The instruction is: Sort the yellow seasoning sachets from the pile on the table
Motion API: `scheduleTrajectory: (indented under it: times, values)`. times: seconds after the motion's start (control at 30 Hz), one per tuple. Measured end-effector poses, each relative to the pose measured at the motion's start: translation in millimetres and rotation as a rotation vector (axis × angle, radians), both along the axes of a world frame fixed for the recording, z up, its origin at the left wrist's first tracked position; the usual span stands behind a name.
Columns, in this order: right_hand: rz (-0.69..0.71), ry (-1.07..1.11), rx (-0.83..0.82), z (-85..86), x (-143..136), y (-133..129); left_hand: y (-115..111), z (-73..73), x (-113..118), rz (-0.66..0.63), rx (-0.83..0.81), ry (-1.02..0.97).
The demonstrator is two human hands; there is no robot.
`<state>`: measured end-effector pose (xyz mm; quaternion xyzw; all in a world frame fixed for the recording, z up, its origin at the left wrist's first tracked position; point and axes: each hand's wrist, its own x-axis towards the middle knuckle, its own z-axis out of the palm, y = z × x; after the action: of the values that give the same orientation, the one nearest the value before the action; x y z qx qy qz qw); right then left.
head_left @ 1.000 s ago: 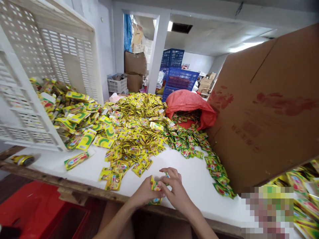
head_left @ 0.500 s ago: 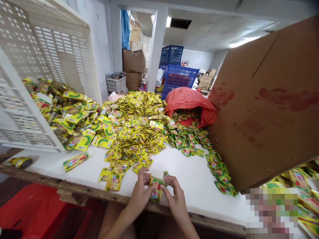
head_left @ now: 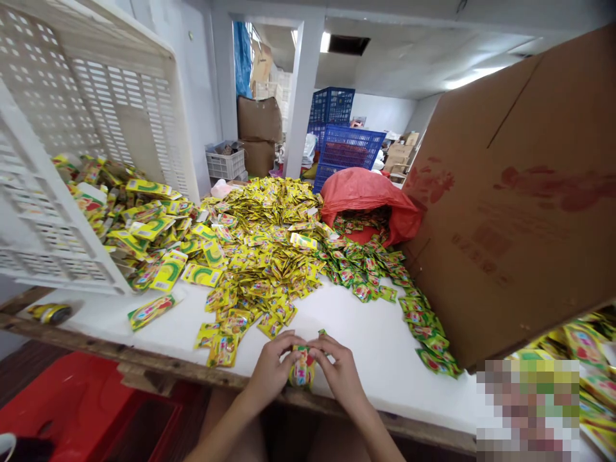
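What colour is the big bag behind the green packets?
The bag is red-orange, seen best in the head view, lying open behind the green packets.

Both hands [head_left: 308, 372] have closed together around the sachet bundle [head_left: 301, 371]

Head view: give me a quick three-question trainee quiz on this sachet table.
1. True or false: both the left hand and the right hand grip the small stack of sachets.
2. What do the green sachets spill from? A) white plastic crate B) red plastic bag C) cardboard box
3. Fill in: the stack is held at the table's ____ edge, nearest the camera.

Key: 1 true; 2 B; 3 front.
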<state>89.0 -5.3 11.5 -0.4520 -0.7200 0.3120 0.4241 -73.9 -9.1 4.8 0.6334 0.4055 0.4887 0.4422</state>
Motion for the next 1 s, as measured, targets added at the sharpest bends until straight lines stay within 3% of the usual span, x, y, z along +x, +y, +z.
scheduleTrajectory:
  times: [0.13,0.33,0.57,0.77,0.9,1.0]
  values:
    - [-0.169,0.078,-0.008,-11.3,-3,-5,-3,-5.5,5,0.006,-0.065,-0.205]
    - [-0.021,0.035,0.06,-6.1,3,-9,-9,3.5,1,-0.025,0.004,-0.022]
    - [-0.069,-0.048,0.086,4.1,1,-16,-12,14.2,8,0.089,0.006,0.055]
    - [-0.052,-0.074,-0.001,16.7,1,-10,-2,22.7,14,0.132,-0.047,0.09]
    - [-0.014,-0.033,-0.032,19.1,8,-6,1,20.7,15,0.086,-0.075,0.064]
    - [0.003,0.061,-0.034,11.5,13,-6,-1,13.6,11,0.043,-0.086,0.008]
